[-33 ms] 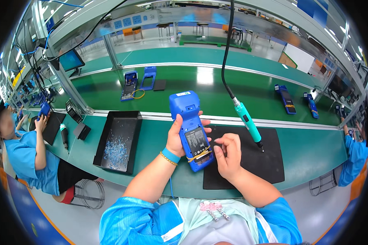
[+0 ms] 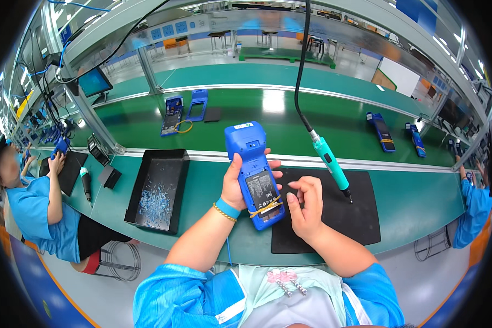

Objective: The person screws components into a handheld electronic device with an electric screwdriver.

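Note:
A blue handheld terminal point(image 2: 252, 188) is in my left hand point(image 2: 233, 183), back side up and tilted, its wide end pointing away from me. My thumb lies along one edge and my fingers show past the opposite edge. A dark labelled battery point(image 2: 261, 187) sits in its open back recess. Around the lower end runs a yellow rubber band point(image 2: 267, 208). Just right of that end is my right hand point(image 2: 307, 210), apart from the terminal, its fingers loosely bent with a gap to the thumb and nothing visible between them.
A black mat point(image 2: 333, 235) lies under my right hand. Above it hangs a teal electric screwdriver point(image 2: 331, 167) on a cable. A black tray point(image 2: 181, 188) at left holds many small blue-white pieces. Other blue terminals point(image 2: 381, 132) lie on the green belt. A co-worker point(image 2: 44, 202) sits at left.

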A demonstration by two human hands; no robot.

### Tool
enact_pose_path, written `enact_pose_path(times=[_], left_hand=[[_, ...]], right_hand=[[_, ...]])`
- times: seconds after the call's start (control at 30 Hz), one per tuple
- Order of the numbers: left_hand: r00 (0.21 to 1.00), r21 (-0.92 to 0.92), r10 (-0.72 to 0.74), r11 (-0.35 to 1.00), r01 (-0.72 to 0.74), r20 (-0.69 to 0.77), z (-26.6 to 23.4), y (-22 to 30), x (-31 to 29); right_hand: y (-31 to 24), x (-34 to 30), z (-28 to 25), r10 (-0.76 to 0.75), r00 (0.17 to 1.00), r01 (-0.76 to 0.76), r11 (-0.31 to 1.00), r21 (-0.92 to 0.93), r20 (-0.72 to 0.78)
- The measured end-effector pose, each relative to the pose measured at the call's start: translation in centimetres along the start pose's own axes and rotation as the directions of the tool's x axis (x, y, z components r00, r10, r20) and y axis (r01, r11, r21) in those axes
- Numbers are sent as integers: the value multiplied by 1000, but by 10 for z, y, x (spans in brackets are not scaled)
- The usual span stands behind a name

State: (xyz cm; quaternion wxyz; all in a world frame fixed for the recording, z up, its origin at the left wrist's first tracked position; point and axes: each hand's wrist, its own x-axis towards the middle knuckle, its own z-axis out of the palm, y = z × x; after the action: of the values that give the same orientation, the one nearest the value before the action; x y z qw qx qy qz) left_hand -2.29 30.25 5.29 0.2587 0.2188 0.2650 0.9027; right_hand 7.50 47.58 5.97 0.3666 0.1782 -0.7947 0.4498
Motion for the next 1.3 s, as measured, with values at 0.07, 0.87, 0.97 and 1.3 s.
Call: enact_pose_path(times=[0.07, 0.87, 0.97, 1.3], left_hand=[[999, 1, -33, 999, 33, 25, 0, -1, 3], [979, 492, -117, 850, 185, -166, -1, -32, 2], [941, 593, -2, 777, 214, -337, 2, -29, 6], [996, 989, 61, -126, 78, -70, -12, -36, 6]], right_hand=[[6, 1, -1, 17, 1000, -17, 1000, 12, -12], [42, 10, 4, 595, 652, -755, 448, 479, 470], [45, 24, -16, 656, 628, -758, 638, 136, 417], [36, -8, -48, 745, 622, -735, 662, -146, 241]])
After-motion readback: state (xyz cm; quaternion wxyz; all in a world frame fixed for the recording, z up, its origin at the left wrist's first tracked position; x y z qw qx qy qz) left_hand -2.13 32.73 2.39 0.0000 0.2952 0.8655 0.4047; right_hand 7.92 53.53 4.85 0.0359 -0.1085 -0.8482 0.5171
